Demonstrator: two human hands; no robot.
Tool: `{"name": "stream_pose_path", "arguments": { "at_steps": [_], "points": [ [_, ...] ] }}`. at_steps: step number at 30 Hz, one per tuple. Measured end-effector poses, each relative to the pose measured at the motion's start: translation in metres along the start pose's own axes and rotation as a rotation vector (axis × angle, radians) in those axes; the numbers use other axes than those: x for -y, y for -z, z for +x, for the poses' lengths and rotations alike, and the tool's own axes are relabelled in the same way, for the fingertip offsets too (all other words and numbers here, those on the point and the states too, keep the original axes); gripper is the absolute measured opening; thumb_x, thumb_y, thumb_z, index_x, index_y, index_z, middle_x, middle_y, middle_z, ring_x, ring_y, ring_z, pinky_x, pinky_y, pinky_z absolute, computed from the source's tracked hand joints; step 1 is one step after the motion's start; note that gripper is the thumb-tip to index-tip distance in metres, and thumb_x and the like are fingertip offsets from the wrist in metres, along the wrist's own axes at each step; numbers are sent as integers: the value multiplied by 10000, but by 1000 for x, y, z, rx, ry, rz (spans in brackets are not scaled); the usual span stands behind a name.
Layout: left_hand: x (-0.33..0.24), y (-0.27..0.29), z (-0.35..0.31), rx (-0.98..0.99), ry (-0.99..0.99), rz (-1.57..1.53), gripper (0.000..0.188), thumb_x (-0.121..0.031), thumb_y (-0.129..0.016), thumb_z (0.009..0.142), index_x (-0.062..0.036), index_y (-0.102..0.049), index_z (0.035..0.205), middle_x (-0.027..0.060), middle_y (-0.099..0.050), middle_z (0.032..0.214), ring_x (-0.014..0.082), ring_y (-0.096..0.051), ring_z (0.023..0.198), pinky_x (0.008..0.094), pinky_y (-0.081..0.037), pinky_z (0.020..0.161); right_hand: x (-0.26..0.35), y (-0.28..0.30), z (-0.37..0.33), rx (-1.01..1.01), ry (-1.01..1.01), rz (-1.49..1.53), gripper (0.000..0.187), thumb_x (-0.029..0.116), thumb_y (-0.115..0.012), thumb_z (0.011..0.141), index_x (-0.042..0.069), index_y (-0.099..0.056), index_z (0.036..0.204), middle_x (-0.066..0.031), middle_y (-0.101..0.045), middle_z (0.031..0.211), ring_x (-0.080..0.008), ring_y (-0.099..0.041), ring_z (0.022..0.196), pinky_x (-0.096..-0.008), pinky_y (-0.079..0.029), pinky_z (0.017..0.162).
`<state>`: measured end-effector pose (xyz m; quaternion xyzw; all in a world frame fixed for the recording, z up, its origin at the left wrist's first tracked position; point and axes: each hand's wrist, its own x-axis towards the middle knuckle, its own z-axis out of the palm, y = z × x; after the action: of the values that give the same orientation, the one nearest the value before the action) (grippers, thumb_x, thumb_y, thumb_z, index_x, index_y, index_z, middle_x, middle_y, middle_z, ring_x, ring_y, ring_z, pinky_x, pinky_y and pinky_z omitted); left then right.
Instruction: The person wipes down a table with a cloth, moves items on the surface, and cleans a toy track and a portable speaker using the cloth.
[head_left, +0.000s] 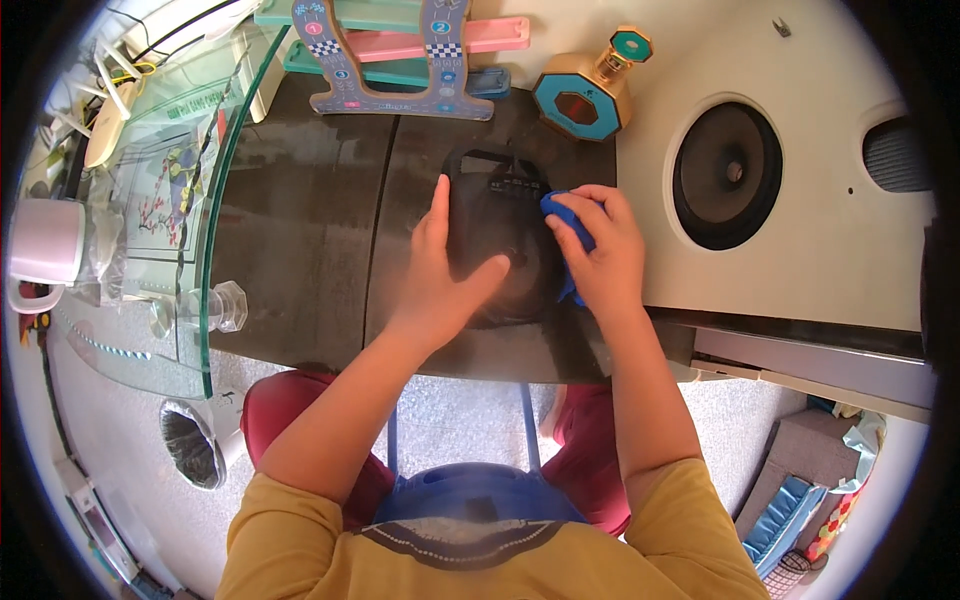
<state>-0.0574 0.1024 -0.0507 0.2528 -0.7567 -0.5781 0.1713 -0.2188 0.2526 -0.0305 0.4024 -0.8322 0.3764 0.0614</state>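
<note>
A black portable speaker (488,235) with a carry handle at its far end and a small panel of controls rests on the dark cabinet top in front of me. My left hand (440,265) grips its left side, fingers stretched along the edge and thumb on the front face. Bunched in my right hand (608,245) is a blue cloth (578,222), pressed against the speaker's right side. My right fingers are closed round the cloth, and part of it hangs below them.
Behind the speaker stand a toy car ramp (400,103) and a gold and teal octagonal bottle (580,103). A large cream loudspeaker (810,240) is at the right. On the left, a glass shelf (205,330) holds a pink mug (48,242). A blue stool (470,490) is below me.
</note>
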Motion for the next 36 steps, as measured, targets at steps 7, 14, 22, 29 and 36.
{"name": "stream_pose_path", "arguments": {
  "at_steps": [7,14,22,29,36],
  "points": [
    [3,16,12,-77,91,-220,678,-193,-711,987,-30,-435,1584,201,-540,1528,260,-558,1374,342,-431,1132,23,5,-6,124,271,34,307,121,-857,805,143,-755,1094,-79,-662,1144,-310,-684,1001,-398,-587,823],
    [8,24,20,-85,15,-29,525,-247,-589,1067,-27,-505,1536,221,-580,1496,308,-563,1380,352,-410,1145,20,-2,-8,46,199,-23,310,123,-859,798,150,-760,1091,-81,-667,1134,-299,-688,999,-389,-587,809],
    [1,24,17,-72,55,-106,513,-186,-575,1069,-75,-490,1562,193,-589,1492,265,-547,1387,334,-394,1151,12,-4,-8,45,208,-27,318,128,-864,787,154,-757,1085,-81,-668,1148,-302,-684,1005,-399,-586,817],
    [8,28,7,17,-38,11,718,-178,-627,991,-21,-329,1625,214,-449,1605,323,-443,1486,374,-361,1195,35,-3,-17,168,367,13,335,145,-869,764,167,-758,1080,-66,-674,1156,-292,-691,1013,-384,-597,834],
    [7,25,6,-1,-103,176,721,-205,-632,995,-34,-320,1622,230,-421,1613,382,-417,1489,418,-364,1198,12,-6,-6,20,60,-11,302,134,-860,787,133,-762,1072,-72,-671,1148,-292,-689,999,-391,-580,823]
  ]
}}
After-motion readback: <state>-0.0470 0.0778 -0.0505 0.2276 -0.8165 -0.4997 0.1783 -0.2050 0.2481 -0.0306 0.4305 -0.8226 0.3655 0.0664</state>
